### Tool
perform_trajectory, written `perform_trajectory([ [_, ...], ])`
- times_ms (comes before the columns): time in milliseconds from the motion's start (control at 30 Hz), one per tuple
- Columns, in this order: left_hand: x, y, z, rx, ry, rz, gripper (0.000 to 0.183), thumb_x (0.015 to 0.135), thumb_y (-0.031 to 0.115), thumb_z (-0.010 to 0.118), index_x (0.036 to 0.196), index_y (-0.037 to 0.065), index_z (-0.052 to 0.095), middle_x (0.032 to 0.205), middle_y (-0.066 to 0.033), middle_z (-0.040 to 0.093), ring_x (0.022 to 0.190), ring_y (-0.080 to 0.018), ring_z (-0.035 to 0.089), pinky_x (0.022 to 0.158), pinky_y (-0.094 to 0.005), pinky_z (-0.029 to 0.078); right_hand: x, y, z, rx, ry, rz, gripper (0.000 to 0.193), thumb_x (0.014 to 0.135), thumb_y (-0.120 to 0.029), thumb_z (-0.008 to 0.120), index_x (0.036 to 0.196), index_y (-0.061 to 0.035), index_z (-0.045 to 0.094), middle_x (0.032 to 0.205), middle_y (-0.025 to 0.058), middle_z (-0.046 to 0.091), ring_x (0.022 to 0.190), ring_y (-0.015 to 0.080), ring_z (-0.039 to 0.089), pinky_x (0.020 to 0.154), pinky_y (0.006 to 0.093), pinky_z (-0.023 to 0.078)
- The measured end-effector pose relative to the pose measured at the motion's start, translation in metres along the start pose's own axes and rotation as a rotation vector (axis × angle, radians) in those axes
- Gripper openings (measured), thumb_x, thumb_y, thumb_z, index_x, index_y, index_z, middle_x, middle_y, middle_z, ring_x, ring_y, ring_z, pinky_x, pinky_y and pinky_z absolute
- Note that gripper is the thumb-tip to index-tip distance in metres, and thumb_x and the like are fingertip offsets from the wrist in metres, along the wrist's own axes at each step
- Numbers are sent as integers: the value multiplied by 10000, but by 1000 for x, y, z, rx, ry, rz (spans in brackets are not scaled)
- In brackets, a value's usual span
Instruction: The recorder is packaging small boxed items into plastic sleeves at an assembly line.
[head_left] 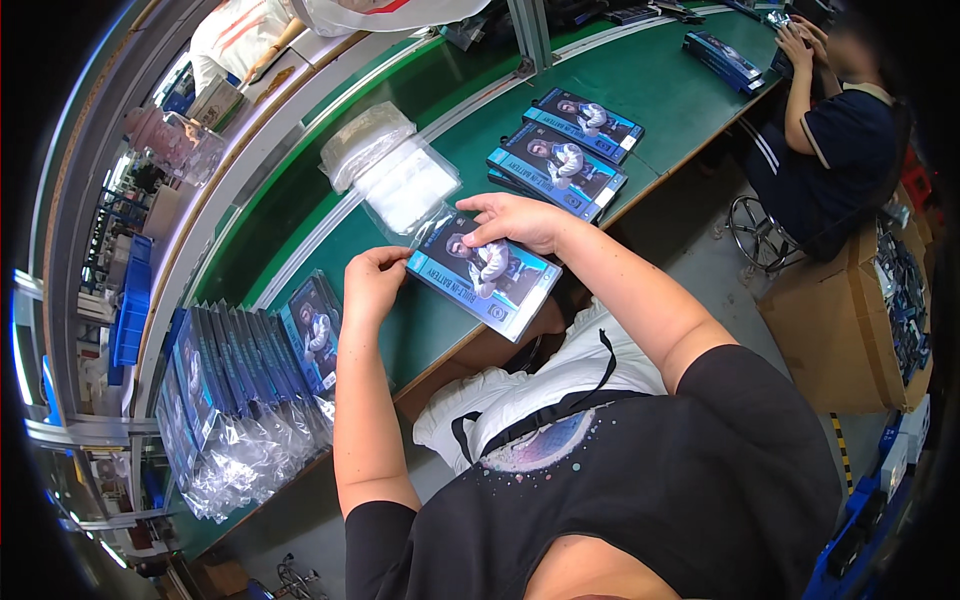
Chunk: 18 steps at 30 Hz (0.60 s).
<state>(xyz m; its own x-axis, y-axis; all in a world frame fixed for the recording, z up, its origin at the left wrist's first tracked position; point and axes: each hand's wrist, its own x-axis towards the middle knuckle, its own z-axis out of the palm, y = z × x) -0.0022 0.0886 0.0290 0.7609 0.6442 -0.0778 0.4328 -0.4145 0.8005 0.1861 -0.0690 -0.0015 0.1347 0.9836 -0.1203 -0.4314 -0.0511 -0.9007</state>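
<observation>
Head view, centre of the frame: one slim blue-and-black printed box [485, 272] lies slantwise between both hands, above the near edge of the green table [425, 325]. The right hand [518, 222] grasps it, thumb laid flat on the printed face and fingers around the upper long edge. The left hand [372, 285] has thumb and finger pinched at the left end, where clear film [428, 225] shows; whether they grip film, box or both, I cannot tell.

Judging from the film, the step in hand seems to be fitting or straightening a clear bag around this box. The next move would call for a steady right hand while the left draws the loose film evenly, without creasing it.

Counted: one box is in the hands. Just right of upper centre lies a group of boxes [560, 170], with two faces plain to see and at least one more underneath. Two piles of clear bags [400, 180] sit left of upper centre (single bags are too thin to count). At lower left stands a row of bagged boxes [215, 365], eight or more, packed too tightly for an exact number. Near the upper right corner, beside one seated co-worker [840, 150], is one further small pile of boxes [722, 62].
</observation>
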Motion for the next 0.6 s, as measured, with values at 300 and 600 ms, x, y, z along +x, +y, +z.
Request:
perform_trajectory([
  [300, -22, 18, 15, 302, 211, 322, 280, 763, -25, 551, 1012, 29, 667, 801, -146, 612, 647, -222, 580, 652, -325, 473, 6, 22, 17, -87, 235, -115, 480, 812, 15, 604, 1238, 136, 420, 1087, 189, 606, 962, 197, 619, 839, 291, 499],
  [600, -42, -2, 35, -188, 166, 230, 267, 879, 142, 612, 1075, -39, 598, 809, -43, 629, 633, -119, 560, 616, -267, 478, -24, 21, 34, 151, 407, -175, 200, 767, -109, 743, 797, -2, 577, 761, 104, 653, 642, 129, 625, 596, 240, 509],
])
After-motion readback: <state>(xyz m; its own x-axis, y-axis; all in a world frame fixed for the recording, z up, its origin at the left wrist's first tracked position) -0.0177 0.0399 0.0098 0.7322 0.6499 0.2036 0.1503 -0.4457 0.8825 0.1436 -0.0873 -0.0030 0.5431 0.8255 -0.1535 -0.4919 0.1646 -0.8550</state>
